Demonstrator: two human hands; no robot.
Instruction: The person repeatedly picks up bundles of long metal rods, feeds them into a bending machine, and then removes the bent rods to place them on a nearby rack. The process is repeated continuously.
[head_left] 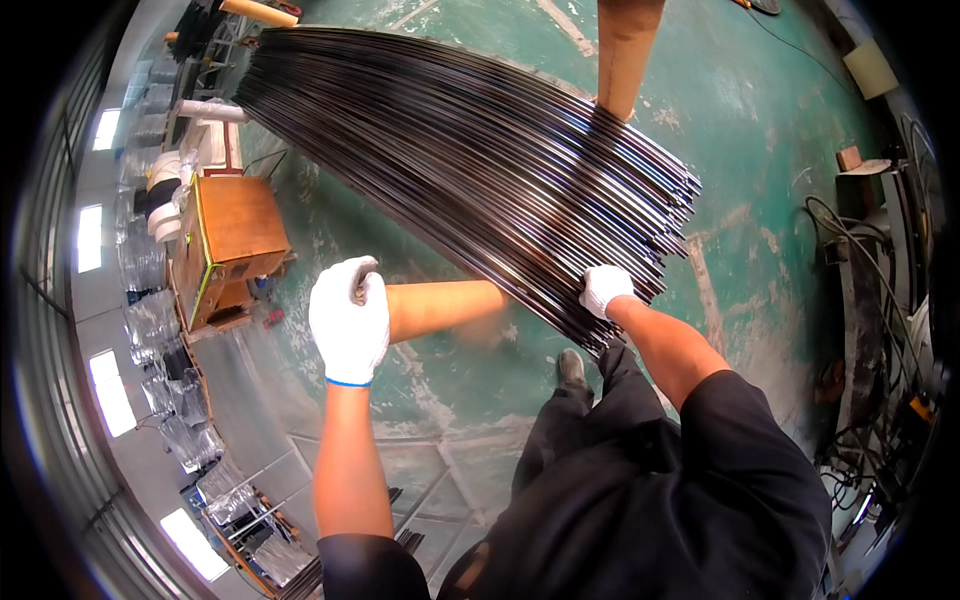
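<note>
A wide bundle of long, thin dark metal rods (470, 170) lies slantwise across the scene, its uneven ends toward the right. My right hand (605, 288), in a white glove, is closed over rods at the near edge, close to those ends. At the left, my left hand (350, 320) wears a white glove with a blue cuff edge. Its fingers curl toward the thumb beside the end of a tan round support tube (445, 303). Whatever lies inside that curl, if anything, is hidden. The tube's other end goes under the bundle's near side.
Another tan tube (628, 60) rises at the bundle's far side. An orange-brown wooden cabinet (243, 218) stands left, near white rolls (165, 195). Machinery with loose cables (865, 240) lines the right. My shoe (571, 368) rests on the worn green floor (740, 190).
</note>
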